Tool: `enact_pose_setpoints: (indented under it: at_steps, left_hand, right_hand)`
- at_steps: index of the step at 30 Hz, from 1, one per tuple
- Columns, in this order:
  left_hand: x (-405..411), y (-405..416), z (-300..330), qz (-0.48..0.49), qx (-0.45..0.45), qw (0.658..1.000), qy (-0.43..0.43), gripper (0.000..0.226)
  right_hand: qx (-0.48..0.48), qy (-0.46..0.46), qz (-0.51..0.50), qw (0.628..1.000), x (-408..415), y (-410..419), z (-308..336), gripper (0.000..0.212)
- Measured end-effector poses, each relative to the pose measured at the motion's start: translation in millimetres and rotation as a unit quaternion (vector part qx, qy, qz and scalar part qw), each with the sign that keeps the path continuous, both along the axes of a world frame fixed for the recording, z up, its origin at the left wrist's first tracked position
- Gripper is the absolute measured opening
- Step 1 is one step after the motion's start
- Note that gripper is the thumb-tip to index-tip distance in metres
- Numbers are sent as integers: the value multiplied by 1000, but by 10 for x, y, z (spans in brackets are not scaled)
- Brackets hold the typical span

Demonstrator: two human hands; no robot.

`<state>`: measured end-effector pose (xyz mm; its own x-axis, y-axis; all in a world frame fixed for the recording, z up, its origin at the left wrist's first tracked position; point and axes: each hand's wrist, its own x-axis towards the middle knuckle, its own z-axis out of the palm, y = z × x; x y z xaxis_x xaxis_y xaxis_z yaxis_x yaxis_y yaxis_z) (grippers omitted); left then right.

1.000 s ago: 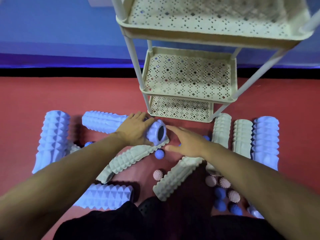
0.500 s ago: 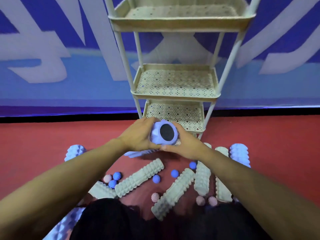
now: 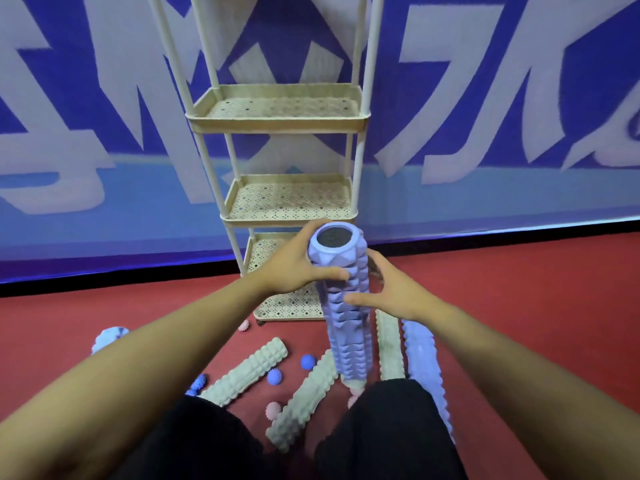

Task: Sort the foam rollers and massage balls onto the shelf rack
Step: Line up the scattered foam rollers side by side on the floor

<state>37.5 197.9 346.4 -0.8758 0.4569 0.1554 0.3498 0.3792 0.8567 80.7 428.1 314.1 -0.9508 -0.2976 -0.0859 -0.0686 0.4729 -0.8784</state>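
Far left, a lilac roller (image 3: 110, 336) lies on the red floor (image 3: 519, 306). 2 cream rollers (image 3: 246, 372) (image 3: 304, 400) lie angled, spiky balls (image 3: 274, 376) (image 3: 307, 362) scattered between them. Left hand (image 3: 294, 268) grasps the purple foam roller (image 3: 343, 299) near its top, thumb across the front. The roller stands upright (hollow end up) before the cream shelf rack (image 3: 277, 123), 3 tiers visible. Right hand (image 3: 391, 292) cups the roller's midsection, fingers curled round it.
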Motion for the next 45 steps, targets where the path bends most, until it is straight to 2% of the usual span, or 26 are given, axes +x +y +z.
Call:
enact_pose_setpoints:
  at_steps: [5, 10, 15, 19, 23, 25, 27, 28, 29, 30, 33, 35, 41, 45]
  left_hand:
    - [55, 442, 94, -6, 91, 995, -29, 72]
    - [-4, 713, 96, -15, 152, 986, -71, 44]
    - [-193, 846, -182, 58, 174, 975, -126, 48]
    - [-388, 976, -537, 91, 170, 964, -185, 57]
    - [-545, 1247, -866, 86, 182, 941, -271, 33]
    - [-629, 1421, -1095, 75, 155, 941, -293, 45]
    - [-678, 1592, -1374, 69, 100, 946, -301, 72]
    - [-691, 1662, -1535, 68, 76, 948, -303, 79]
    - [-701, 1724, -1702, 68, 60, 947, -307, 79]
    - [-695, 1773, -1851, 69, 47, 947, -312, 76]
    - [-665, 1876, -2281, 60, -9, 951, -304, 71]
    - [-626, 1919, -2538, 53, -46, 951, -302, 67]
    - [-574, 2009, -3167, 32, -113, 954, -276, 70]
    - [-530, 1943, -3483, 20, -123, 942, -312, 74]
  right_hand:
    - [3, 11, -47, 999, 108, 371, -11, 92]
    - [-2, 15, -66, 998, 118, 692, -153, 88]
    - [5, -1, -42, 999, 35, 871, -397, 72]
    - [14, -48, -91, 995, -60, 1015, -825, 102]
    - [31, -81, -154, 984, -154, 1237, -1250, 99]
    - [41, -95, -177, 979, -174, 1376, -1406, 91]
    - [38, -116, -217, 969, -196, 1554, -1586, 63]
    - [54, -121, -228, 965, -224, 1654, -1673, 49]
    - [72, -122, -243, 959, -243, 1752, -1757, 44]
    - [98, -124, -267, 951, -249, 1877, -1880, 46]
    - [187, -153, -324, 915, -279, 2113, -2283, 92]
    - [233, -169, -341, 895, -306, 2219, -2581, 104]
    - [279, -231, -389, 847, -364, 2399, -3330, 114]
    - [294, -252, -397, 832, -386, 2533, -3722, 108]
